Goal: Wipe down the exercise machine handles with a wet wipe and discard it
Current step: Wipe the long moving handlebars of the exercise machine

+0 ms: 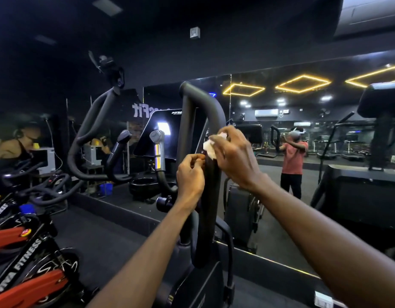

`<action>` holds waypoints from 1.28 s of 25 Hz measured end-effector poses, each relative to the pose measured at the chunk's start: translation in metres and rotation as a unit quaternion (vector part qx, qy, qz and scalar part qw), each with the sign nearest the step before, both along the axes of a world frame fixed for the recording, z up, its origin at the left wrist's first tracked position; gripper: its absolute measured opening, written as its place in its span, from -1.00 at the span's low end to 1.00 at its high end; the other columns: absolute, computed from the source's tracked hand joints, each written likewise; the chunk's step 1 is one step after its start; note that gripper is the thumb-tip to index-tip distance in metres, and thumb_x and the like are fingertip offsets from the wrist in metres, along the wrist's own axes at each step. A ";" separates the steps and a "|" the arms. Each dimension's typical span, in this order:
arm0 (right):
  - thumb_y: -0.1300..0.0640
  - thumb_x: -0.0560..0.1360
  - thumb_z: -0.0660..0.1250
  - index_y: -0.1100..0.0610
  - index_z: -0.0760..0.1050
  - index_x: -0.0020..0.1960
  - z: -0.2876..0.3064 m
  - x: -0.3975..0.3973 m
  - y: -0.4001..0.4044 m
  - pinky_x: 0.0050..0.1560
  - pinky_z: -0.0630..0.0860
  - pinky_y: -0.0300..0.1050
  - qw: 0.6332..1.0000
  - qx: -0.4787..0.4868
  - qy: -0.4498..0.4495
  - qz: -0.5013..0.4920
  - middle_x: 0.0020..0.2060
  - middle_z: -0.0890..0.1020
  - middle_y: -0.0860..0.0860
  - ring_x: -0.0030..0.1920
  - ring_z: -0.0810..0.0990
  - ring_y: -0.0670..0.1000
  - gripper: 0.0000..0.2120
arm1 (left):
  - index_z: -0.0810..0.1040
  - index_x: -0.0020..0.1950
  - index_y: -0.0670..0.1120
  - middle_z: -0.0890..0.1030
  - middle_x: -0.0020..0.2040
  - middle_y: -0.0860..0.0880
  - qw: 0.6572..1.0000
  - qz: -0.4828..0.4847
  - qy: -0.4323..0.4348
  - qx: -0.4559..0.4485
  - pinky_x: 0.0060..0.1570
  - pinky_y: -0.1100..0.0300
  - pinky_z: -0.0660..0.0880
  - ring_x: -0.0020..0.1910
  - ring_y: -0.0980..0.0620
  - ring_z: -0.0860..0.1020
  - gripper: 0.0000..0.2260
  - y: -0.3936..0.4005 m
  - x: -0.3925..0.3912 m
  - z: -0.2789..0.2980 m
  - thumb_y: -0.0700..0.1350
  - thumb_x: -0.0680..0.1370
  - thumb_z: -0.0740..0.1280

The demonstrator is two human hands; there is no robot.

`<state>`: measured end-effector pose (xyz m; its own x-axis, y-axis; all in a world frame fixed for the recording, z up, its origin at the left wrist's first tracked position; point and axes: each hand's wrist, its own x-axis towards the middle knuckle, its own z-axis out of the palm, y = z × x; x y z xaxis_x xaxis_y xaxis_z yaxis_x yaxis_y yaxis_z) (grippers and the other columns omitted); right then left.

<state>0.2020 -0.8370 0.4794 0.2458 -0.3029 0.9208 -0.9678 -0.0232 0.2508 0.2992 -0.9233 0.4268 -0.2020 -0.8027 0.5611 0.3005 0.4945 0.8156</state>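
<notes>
A tall black handle [211, 196] of the exercise machine rises in front of me and curves over at the top. My right hand [233, 156] holds a crumpled white wet wipe [211, 147] against the right side of the handle at mid height. My left hand [191, 177] grips the same handle just below and to the left, fingers curled round it. The machine's other long handle [87, 130] curves up on the left. Two short grips with silver bands [157, 152] stand in front of the lit console screen [163, 130].
Red and black spin bikes [25, 252] stand close on my left. A wall mirror [303, 141] ahead reflects a person in a red shirt, yellow ceiling lights and treadmills. Another machine [370, 174] stands at the right. A person sits at far left.
</notes>
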 end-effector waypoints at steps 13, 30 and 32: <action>0.39 0.52 0.31 0.30 0.43 0.34 0.015 0.001 0.000 0.07 0.58 -0.05 0.989 0.130 0.060 -0.021 0.14 0.48 0.19 0.11 0.50 0.11 -0.61 | 0.61 -0.07 -0.07 0.68 -0.13 -0.14 0.997 -0.064 0.017 0.027 -0.16 0.04 0.57 -0.17 -0.07 0.63 -0.79 -0.011 0.015 0.007 -0.16 0.64 0.18; 0.23 0.57 0.25 0.21 0.50 0.04 -0.064 0.020 0.020 -0.18 0.50 -0.09 0.975 0.190 0.110 -0.032 -0.11 0.45 0.08 -0.17 0.40 0.00 -0.91 | 0.61 -0.14 -0.03 0.69 -0.23 -0.08 0.996 -0.093 0.010 0.009 -0.31 0.13 0.56 -0.27 0.00 0.64 -0.76 -0.028 0.018 -0.001 -0.12 0.61 0.18; 0.25 0.57 0.25 0.21 0.50 0.01 -0.086 0.021 0.026 -0.24 0.48 -0.09 0.955 0.232 0.181 -0.030 -0.15 0.45 0.08 -0.22 0.41 0.01 -0.93 | 0.60 -0.11 -0.05 0.70 -0.21 -0.10 0.995 -0.099 0.002 0.006 -0.30 0.13 0.57 -0.26 0.00 0.64 -0.76 -0.028 0.018 -0.005 -0.11 0.62 0.17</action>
<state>0.2231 -0.8114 0.3930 0.4929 -0.6809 0.5417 -0.8224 -0.1611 0.5457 0.3171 -0.9516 0.4220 -0.3544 -0.7543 0.5527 0.3950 0.4151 0.8196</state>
